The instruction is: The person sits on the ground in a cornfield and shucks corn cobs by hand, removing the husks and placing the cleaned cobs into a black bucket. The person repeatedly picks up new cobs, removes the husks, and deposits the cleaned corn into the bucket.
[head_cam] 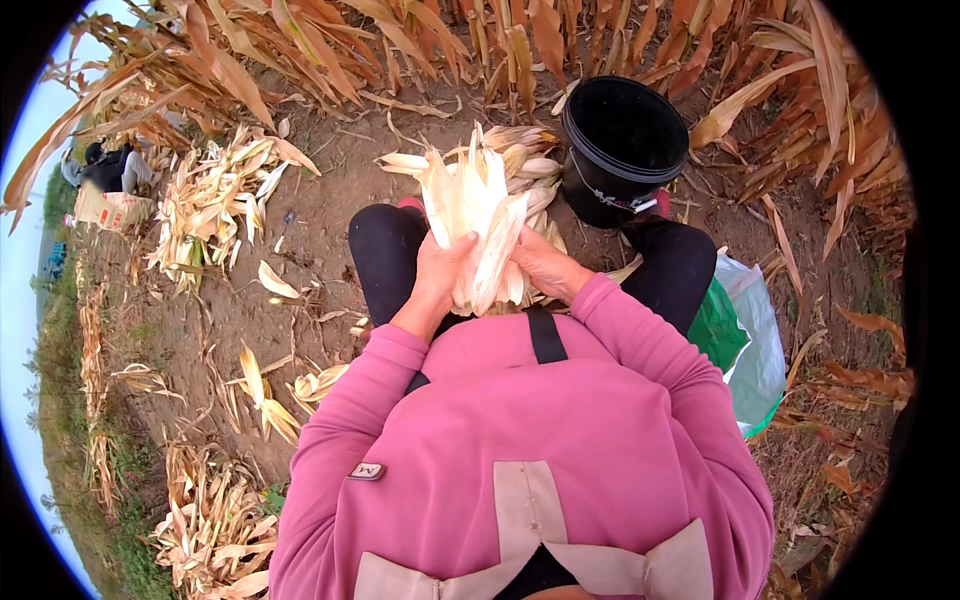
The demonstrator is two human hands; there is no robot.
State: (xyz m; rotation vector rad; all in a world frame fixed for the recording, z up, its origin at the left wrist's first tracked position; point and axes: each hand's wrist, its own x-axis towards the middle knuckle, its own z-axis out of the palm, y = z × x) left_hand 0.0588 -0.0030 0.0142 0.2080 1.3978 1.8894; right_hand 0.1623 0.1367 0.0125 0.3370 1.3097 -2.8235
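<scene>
Between both hands, in front of my lap, is an ear of corn in pale dry husk (495, 251), its leaves spread and peeled apart. My left hand (442, 274) grips the husk from the left side, thumb on top. From the right, my right hand (551, 264) holds the same husk, its fingers partly hidden behind the leaves. The kernels are hidden from view. Just beyond lies a pile of unhusked corn ears (532, 165) on the soil between my legs. A black plastic bucket (600, 187) with a wire handle stands by my right foot, its inside dark.
Dry standing corn stalks (525, 52) line the far side. Husk heaps lie at left (217, 199) and lower left (214, 525). Beside my right knee is a green and white plastic sack (750, 337). A person (116, 169) sits far left near a printed sack (112, 210).
</scene>
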